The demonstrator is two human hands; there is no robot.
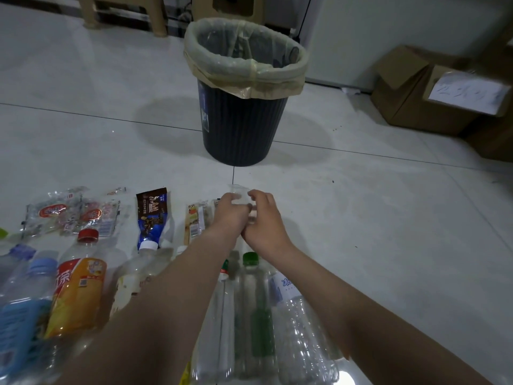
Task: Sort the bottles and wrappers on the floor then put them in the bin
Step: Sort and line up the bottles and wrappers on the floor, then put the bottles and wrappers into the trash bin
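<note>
We count at least seven plastic bottles lying in a row nearest us, among them a red-capped bottle with an orange label [80, 287], a green-capped clear bottle [253, 298] and a clear bottle with a blue-and-white label [291, 309]. Their long axes run away from us, with the caps pointing towards the bin. Beyond them we see four flat wrappers, including a brown and blue wrapper [151, 218] lying lengthwise the same way. The dark ribbed plastic bin [244, 129] stands upright, lined with a pale translucent bag [247, 70]; we cannot tell what lies inside. Our left hand [231, 215] and right hand [263, 218] meet just above the floor, fingers pinching a small crumpled clear wrapper [240, 196].
</note>
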